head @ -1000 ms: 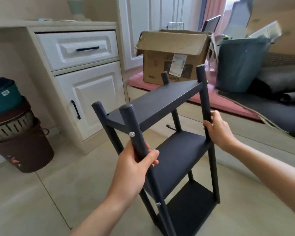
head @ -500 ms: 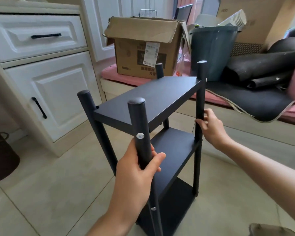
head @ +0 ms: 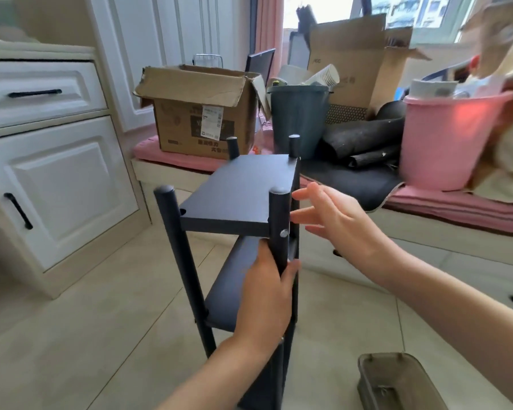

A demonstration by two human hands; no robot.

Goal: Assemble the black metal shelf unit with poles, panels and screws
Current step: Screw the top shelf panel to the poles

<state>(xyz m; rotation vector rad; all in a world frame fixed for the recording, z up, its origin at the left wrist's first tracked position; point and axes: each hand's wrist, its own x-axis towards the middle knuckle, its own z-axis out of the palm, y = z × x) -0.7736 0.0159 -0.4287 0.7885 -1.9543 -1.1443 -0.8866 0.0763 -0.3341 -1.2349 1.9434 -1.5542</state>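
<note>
Your black metal shelf unit (head: 237, 202) stands upright on the pale tiled floor (head: 86, 335), right in front of you: four round black poles with rounded caps and flat matte black panels stacked between them. The top panel (head: 243, 187) sits just below the pole tops, a second panel (head: 234, 285) shows beneath it, and more black shows lower down behind your arm. A silver screw head (head: 284, 232) shines on the near right pole (head: 279, 226), level with the top panel's edge.

Your left hand (head: 267, 294) grips that near right pole just under the screw, fingers wrapped behind it and thumb across the front. Your right hand (head: 338, 223) hovers beside the shelf unit's right side, fingers spread wide and straight, holding nothing; whether the fingertips touch the far right pole can't be told.

Behind the unit, a brown cardboard box (head: 202, 110) sits on a pink cushion at the floor's far edge. It carries a white shipping label (head: 211, 121) and dark printed characters, too small and blurred to read. A taller flat brown carton (head: 353, 60) beyond the dark grey bucket (head: 298, 119) has faint lettering near its top left, also unreadable.
</note>
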